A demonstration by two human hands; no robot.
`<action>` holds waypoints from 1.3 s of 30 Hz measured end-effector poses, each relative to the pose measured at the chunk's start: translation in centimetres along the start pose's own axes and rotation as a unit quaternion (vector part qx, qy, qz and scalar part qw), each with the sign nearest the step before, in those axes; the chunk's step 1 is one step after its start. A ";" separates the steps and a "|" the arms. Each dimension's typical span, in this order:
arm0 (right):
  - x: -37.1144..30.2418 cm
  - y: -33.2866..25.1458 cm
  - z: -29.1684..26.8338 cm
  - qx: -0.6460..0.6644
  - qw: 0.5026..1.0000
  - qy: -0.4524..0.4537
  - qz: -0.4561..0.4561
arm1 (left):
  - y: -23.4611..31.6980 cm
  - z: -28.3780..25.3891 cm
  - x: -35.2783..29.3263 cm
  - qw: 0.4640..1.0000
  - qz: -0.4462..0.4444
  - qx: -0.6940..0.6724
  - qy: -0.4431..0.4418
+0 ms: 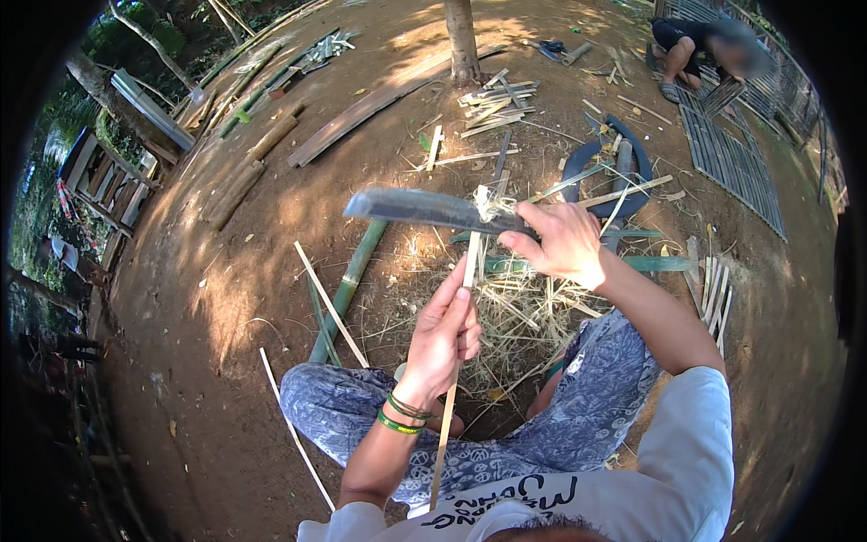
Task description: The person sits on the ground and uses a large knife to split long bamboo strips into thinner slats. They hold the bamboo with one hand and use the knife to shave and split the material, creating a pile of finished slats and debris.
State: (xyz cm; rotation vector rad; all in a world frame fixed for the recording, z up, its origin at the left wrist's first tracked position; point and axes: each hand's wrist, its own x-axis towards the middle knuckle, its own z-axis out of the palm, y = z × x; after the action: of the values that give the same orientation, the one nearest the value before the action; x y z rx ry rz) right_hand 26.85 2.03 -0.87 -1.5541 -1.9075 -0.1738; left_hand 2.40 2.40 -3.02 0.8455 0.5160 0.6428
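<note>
My right hand (562, 242) is closed round the grip end of a machete (424, 210), whose broad dark blade points left. Across its blade, near my hand, runs a thin bamboo strip (444, 443), with curled pale shavings (492, 208) bunched at its upper end. My left hand (442, 336) pinches this strip below the blade, and its lower end reaches down toward my lap. Beneath my hands, a heap of shavings (515, 316) covers the ground between my legs. The machete's handle is mostly hidden in my right hand.
A green bamboo pole (354, 282) lies left of the shavings. Split strips (495, 104) are piled by a tree trunk (462, 45). A dark curved ring-like thing (643, 154) lies ahead right. Another person (691, 54) crouches far right beside a slatted bamboo panel (736, 163).
</note>
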 end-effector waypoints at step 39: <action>1.4 0.3 0.7 0.317 0.916 0.060 0.240 | -1.4 -0.4 0.7 0.999 -0.046 -0.023 -0.002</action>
State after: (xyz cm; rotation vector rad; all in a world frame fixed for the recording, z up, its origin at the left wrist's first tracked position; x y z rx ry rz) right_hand 26.76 3.67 -0.73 -1.4446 -1.2460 0.5063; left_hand 3.09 2.39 -4.48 0.7755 0.5318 0.5673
